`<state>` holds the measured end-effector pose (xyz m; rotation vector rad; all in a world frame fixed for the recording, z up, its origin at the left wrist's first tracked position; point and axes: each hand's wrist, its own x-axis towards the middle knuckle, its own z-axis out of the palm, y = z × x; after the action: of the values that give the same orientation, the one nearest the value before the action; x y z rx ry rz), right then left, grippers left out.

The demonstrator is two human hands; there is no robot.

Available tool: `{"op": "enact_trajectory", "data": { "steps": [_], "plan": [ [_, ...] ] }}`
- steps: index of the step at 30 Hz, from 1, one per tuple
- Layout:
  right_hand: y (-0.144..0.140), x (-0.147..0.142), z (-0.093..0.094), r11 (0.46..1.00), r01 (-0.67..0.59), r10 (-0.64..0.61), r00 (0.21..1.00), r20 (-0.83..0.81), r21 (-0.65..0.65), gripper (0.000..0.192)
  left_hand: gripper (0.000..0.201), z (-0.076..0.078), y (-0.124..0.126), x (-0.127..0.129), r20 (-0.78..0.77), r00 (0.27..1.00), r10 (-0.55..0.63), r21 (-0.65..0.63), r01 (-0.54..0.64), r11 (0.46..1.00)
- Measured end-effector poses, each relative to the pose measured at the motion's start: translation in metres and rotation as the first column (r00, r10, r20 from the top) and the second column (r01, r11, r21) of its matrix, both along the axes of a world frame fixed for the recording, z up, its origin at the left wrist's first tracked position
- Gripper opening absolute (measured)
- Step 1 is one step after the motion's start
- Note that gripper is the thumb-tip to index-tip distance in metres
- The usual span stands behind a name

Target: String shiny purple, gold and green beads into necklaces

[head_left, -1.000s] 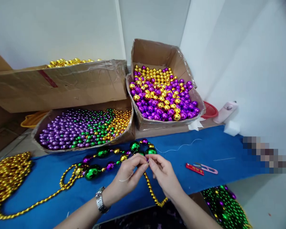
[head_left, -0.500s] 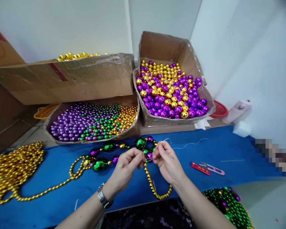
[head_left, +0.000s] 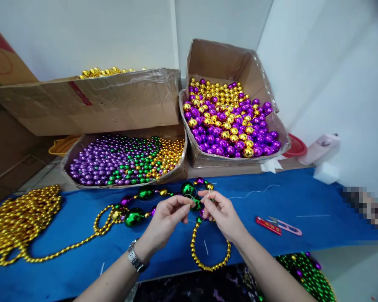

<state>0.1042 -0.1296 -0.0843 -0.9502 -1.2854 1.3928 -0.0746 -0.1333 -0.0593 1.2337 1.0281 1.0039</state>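
Note:
My left hand [head_left: 171, 212] pinches a thin clear thread [head_left: 189, 195], its thumb and forefinger pressed together. Just beside it, my right hand [head_left: 222, 212] is closed on the same thread, which loops up at its fingertips. Behind and beneath both hands lies a bead necklace of large green beads [head_left: 134, 218], with purple and gold ones among them. A loop of small gold beads [head_left: 193, 249] hangs from it towards me over the blue cloth [head_left: 164, 256]. My fingers hide part of the necklace and the exact spot where the thread meets it.
A box of purple and gold balls [head_left: 236, 156] stands at the back, beside a box of smaller beads [head_left: 122, 187]. A heap of gold bead strands [head_left: 28, 222] lies left. Pink thread snips [head_left: 288, 226] and a red packet [head_left: 268, 225] lie right.
My hands have shifted from holding a short stretch of thread between them to holding a looped thread. The right fingers have turned inward, and the gold loop lies wider.

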Motion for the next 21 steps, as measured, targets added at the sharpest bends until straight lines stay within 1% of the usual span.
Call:
{"op": "enact_trajectory", "data": {
  "steps": [2,5,7,9,13,16,19,21],
  "plan": [
    [0.001,0.001,0.004,0.998,-0.054,0.052,0.998,0.04,0.037,0.023,0.017,0.003,0.0,-0.001,-0.028,0.999,-0.033,0.016,0.034,0.999],
    [0.004,0.002,0.007,0.983,-0.167,0.159,0.982,0.099,0.078,0.023,0.018,0.004,0.0,-0.004,-0.03,0.996,-0.088,0.023,0.088,0.996],
    [0.007,0.001,0.008,0.969,-0.235,0.225,0.967,0.118,0.072,0.023,0.018,0.003,-0.001,-0.006,-0.012,0.994,-0.111,0.019,0.111,0.994],
    [0.009,0.0,0.008,0.962,-0.265,0.256,0.959,0.124,0.061,0.024,0.018,0.002,-0.001,-0.007,0.012,0.992,-0.126,0.006,0.126,0.992],
    [0.012,-0.002,0.008,0.966,-0.242,0.225,0.96,0.169,0.09,0.024,0.015,0.005,-0.003,-0.009,0.021,0.985,-0.171,0.009,0.171,0.985],
    [0.013,-0.001,0.013,0.967,-0.212,0.172,0.952,0.254,0.14,0.022,0.012,0.011,-0.004,-0.01,-0.006,0.984,-0.179,0.043,0.18,0.983],
    [0.013,0.003,0.018,0.961,-0.169,0.075,0.921,0.382,0.22,0.016,0.009,0.019,-0.005,-0.01,-0.073,0.982,-0.172,0.106,0.179,0.978],
    [0.013,0.005,0.022,0.944,-0.173,0.018,0.878,0.477,0.282,0.014,0.015,0.023,-0.005,-0.009,-0.157,0.974,-0.164,0.169,0.19,0.967]
  ]
}}
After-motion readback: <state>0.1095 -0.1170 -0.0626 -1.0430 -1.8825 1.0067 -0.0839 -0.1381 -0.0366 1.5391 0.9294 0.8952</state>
